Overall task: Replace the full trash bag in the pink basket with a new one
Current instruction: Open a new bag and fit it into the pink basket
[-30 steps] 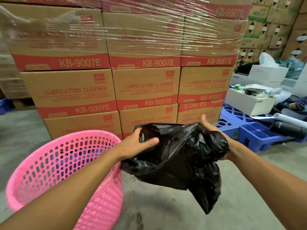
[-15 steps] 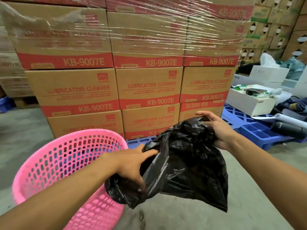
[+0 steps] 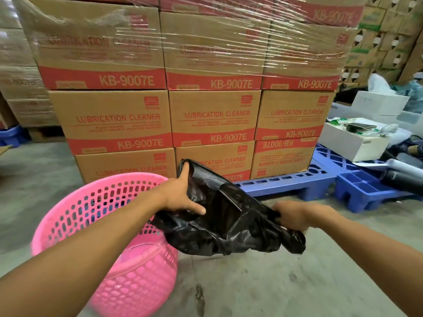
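Just right of the basket (image 3: 75,220), clear of the floor, hangs the black bag (image 3: 229,225), stretched between both hands. Left hand (image 3: 183,193) pinches its upper edge beside the basket rim; right hand (image 3: 290,216) clutches the low end, farther off. Basket lies down-left — left hand is nearer. Cartons (image 3: 215,115) and a blue pallet (image 3: 297,184) stand behind, nothing between.
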